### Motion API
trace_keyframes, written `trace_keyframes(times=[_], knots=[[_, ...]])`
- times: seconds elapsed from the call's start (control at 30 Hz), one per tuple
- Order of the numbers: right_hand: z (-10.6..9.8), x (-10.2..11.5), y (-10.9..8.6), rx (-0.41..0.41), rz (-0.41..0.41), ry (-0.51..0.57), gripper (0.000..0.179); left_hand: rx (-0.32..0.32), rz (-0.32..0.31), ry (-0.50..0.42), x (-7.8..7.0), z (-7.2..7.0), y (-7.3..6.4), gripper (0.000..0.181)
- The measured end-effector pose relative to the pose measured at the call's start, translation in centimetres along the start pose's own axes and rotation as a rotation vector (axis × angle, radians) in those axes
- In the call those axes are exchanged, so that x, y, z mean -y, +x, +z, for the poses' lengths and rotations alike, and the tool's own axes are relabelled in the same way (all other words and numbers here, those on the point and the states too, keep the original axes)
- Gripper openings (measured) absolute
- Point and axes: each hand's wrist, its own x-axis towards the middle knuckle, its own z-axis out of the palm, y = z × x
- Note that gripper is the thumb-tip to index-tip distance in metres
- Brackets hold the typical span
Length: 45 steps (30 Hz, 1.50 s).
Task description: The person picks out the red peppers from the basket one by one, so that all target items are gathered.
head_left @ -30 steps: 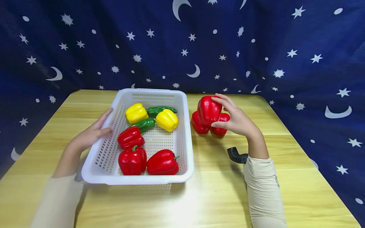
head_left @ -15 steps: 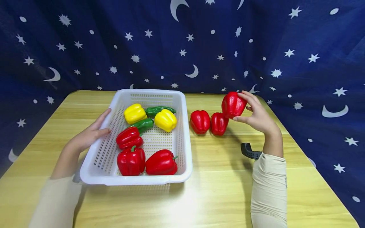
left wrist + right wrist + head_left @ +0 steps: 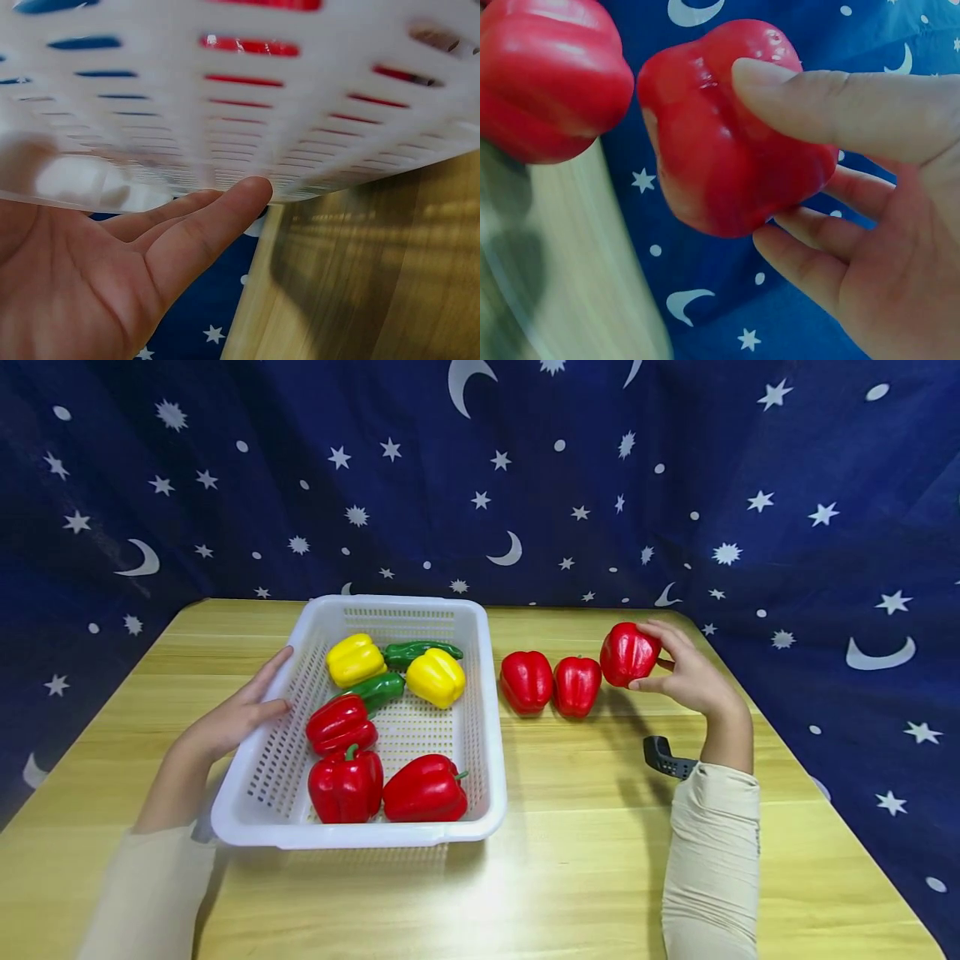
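Head view: right hand (image 3: 693, 668) has brought a red pepper (image 3: 626, 654) down beside the pair

Half a second ago the red pepper was held higher, its lower edge overlapping the nearer of two loose peppers; a second ago it was in front of both. Now it sits lower and further right, just beside the right-hand loose pepper (image 3: 577, 687), with the left-hand loose pepper (image 3: 527, 682) on the far side of that one. All three are to the right of the white basket (image 3: 360, 837), near the back of the tabletop (image 3: 555, 860). The two loose peppers have stayed put.

For the work in hand, I judge that a third pepper is nearly placed in the row, but not yet released. The right wrist view shows the thumb across one side and fingers on the other, so it is firmly pinched. Whether its base touches the tabletop, or its side touches its neighbour, I cannot tell.

The left hand (image 3: 240, 714) has not shifted: its extended fingers and thumb lie against the basket's outer wall and rim, steadying it, it seems. The basket's contents are unchanged too: two yellow peppers (image 3: 436, 677), two green peppers (image 3: 382, 690) and three red ones (image 3: 426, 788), the reds toward the near end.
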Motion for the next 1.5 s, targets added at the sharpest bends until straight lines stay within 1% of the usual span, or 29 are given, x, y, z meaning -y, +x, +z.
trace_keyframes(times=[0.07,0.23,0.47,0.67,0.8,0.97,1.27,1.5], knots=[[-0.1,-0.2,-0.1,0.015,0.006,-0.017,0.08,-0.001,-0.003,-0.003,0.0,0.1,0.0,0.081],[-0.1,-0.5,-0.1,0.049,0.049,-0.034,0.079,-0.007,-0.004,0.002,0.0,0.1,0.0,0.081],[0.0,-1.4,-0.2,0.084,0.099,-0.027,0.079,-0.003,0.004,0.005,0.0,0.0,0.0,0.081],[0.2,-2.2,-0.1,0.169,0.144,-0.021,0.079,-0.006,-0.002,0.001,-0.1,0.0,0.1,0.082],[0.5,-2.5,0.0,0.208,0.143,-0.015,0.077,-0.003,0.007,0.002,0.0,0.0,0.1,0.082],[0.8,-2.8,0.0,0.236,0.162,-0.005,0.076,-0.008,0.005,0.002,0.0,0.0,0.1,0.082],[1.0,-3.4,0.2,0.263,0.207,0.017,0.078,-0.008,0.012,0.002,-0.1,0.1,0.1,0.083],[1.3,-3.9,0.1,0.277,0.204,0.028,0.077,-0.013,0.002,0.009,-0.2,0.1,0.0,0.083]])
